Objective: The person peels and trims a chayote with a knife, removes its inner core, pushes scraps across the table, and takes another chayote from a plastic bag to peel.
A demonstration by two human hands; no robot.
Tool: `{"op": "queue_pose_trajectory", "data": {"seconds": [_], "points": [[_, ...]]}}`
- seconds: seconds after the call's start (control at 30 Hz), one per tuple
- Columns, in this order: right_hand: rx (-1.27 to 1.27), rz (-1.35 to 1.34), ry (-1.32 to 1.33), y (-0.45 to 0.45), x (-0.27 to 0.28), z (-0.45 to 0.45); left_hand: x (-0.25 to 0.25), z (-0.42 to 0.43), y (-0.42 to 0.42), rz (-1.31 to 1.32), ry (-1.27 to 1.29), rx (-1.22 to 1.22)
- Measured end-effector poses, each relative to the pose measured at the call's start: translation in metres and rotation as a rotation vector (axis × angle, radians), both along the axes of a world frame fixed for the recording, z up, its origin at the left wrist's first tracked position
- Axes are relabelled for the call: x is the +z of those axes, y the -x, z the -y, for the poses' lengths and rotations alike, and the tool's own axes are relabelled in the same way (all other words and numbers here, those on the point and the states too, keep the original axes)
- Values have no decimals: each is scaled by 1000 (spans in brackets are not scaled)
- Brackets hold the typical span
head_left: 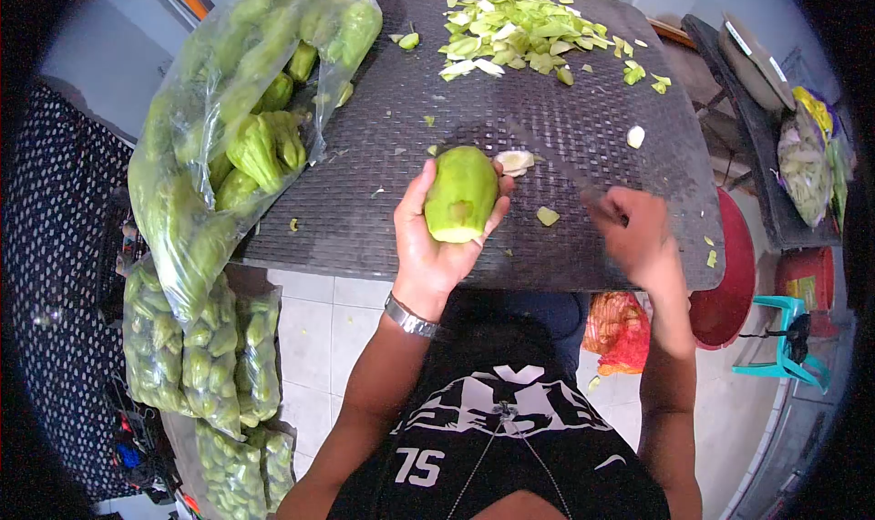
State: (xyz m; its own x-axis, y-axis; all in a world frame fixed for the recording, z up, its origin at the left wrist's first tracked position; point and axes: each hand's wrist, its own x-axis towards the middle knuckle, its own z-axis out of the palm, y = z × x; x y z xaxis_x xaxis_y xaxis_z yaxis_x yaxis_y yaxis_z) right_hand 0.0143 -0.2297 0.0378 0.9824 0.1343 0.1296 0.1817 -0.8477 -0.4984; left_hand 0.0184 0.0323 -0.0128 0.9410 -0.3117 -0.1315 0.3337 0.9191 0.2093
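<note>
Several chayotes [255, 151], skins on, sit in an open clear plastic bag [164, 183] on the left end of the table [355, 237], bag slumping over that edge. More filled bags [153, 338] stacked low, off the table's near left corner; contents look whole, so most of the batch is left, by my read.

Left hand [432, 256] is over the table's near middle, palm up, cupping one chayote [462, 185]. Thumb wraps its left side, fingers curl around from the right, tips spaced out. Surface is smooth and ungrooved, near end sliced pale, so I'd call this one mostly peeled. Far end not readable from here. Dull patch remains on the near side.

Pale slice [515, 163] lies mid-table, just beside the left fingertips. Big peel heap [524, 32] at the table's far edge: a good number look done. Finished pieces: can't spot any.

Knife [594, 195] is blurred, blade over the table's right half. Right hand [635, 233], above the table's near right side, has fingers folded around the handle; exact fingertip contact, can't tell. Red basin [726, 301] sits low past the table's right edge, contents hidden.
</note>
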Motion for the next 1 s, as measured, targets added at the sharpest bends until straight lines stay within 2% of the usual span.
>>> {"op": "queue_pose_trajectory", "data": {"seconds": [0.1,0.2,0.27,0.47,0.67,0.77,0.8,0.9,1.0], "points": [[-5,-132,95,27,17,-34,-5,8,-1,-59,-79,-8],[166,61,64,43,8,-55,-6,13,2,-79,-167,-57],[166,87,80,46,5,-61,6,22,6,-152,-232,-55],[179,125,75,46,1,-62,15,25,12,-169,-179,-103],[189,178,-21,45,-2,-60,14,19,13,-97,-152,-197],[159,131,-83,39,-1,-49,-4,32,13,-61,-268,-36],[146,103,-95,37,1,-45,-5,31,16,2,-293,-55],[116,156,-25,31,7,-41,-3,18,22,21,28,-248],[145,197,15,30,13,-41,-33,11,25,20,225,-320]]}}
